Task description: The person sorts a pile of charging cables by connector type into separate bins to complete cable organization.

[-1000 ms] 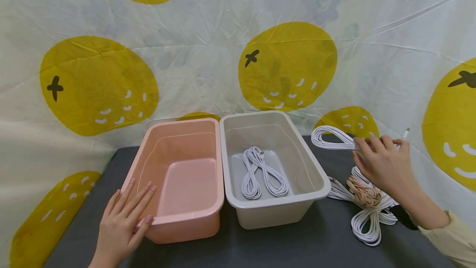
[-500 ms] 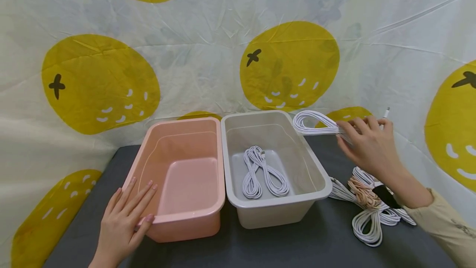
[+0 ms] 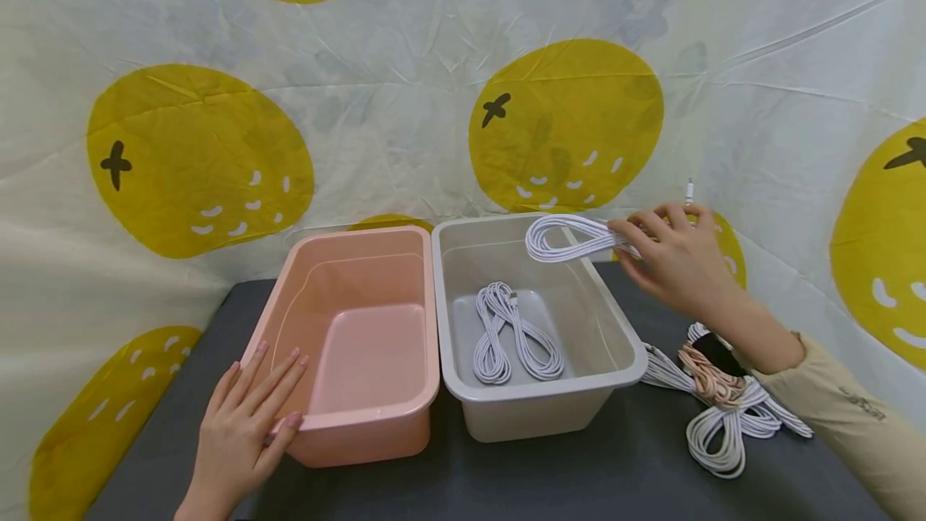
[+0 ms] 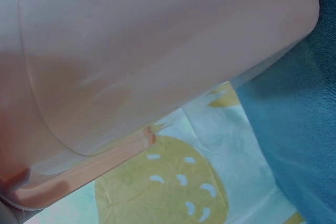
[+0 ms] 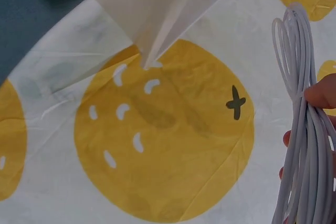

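My right hand point(image 3: 676, 260) pinches a coiled white charging cable point(image 3: 567, 238) at its middle. The cable's loop reaches over the right wall of the grey bin point(image 3: 452, 394), and a plug end point(image 3: 690, 191) sticks up behind my fingers. In the right wrist view, thumb and fingertips close round the cable bundle point(image 5: 302, 129). My left hand point(image 3: 246, 416) lies with straight fingers on the near left rim of the pink bin point(image 3: 369, 422), fingers reaching over its inner wall. Inside the grey bin, another coiled white cable point(image 3: 492, 344) lies on the floor.
Right of the grey bin, a pile of white cables point(image 3: 716, 441) lies on the dark table point(image 3: 506, 481), with a peach cable point(image 3: 709, 376) among them. The two bins stand side by side. A fruit-print cloth point(image 3: 391, 127) hangs close behind.
My right hand has carried the coiled charging cable left and up, from above the cable pile to the grey bin's right wall. My left hand stays on the pink bin.
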The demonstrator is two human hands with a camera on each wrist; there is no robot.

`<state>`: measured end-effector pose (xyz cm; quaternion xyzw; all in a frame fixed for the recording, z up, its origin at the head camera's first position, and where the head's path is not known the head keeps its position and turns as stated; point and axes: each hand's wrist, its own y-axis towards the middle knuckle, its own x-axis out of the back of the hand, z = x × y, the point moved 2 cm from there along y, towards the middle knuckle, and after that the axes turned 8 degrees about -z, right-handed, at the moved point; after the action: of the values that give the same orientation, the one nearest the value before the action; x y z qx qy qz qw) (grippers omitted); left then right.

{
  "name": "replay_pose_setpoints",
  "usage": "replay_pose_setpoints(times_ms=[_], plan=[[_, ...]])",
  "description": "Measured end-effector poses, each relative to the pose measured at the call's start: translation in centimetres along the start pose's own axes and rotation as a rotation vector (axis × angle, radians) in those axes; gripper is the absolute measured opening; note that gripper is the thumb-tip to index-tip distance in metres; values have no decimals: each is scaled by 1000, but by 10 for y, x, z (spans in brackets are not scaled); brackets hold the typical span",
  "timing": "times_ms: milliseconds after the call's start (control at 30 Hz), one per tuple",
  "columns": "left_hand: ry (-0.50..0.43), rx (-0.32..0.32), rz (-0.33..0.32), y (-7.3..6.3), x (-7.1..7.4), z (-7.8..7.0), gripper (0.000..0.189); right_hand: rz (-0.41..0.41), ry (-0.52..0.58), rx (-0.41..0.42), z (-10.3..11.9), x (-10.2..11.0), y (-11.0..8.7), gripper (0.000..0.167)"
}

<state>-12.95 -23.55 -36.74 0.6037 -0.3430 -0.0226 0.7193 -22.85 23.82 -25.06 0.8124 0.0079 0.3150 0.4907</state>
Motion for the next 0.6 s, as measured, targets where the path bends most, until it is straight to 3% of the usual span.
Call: replay_pose_setpoints(times_ms=[133,333,500,600], plan=[[0,0,0,0,0,1,52,41,16,60,4,-6,9,31],[3,-3,2,0,-1,1,52,95,63,131,10,-17,18,42],[3,-6,3,0,-1,1,53,134,144,181,13,-27,24,30],[4,-7,4,0,-1,1,53,159,186,206,15,-33,28,32]])
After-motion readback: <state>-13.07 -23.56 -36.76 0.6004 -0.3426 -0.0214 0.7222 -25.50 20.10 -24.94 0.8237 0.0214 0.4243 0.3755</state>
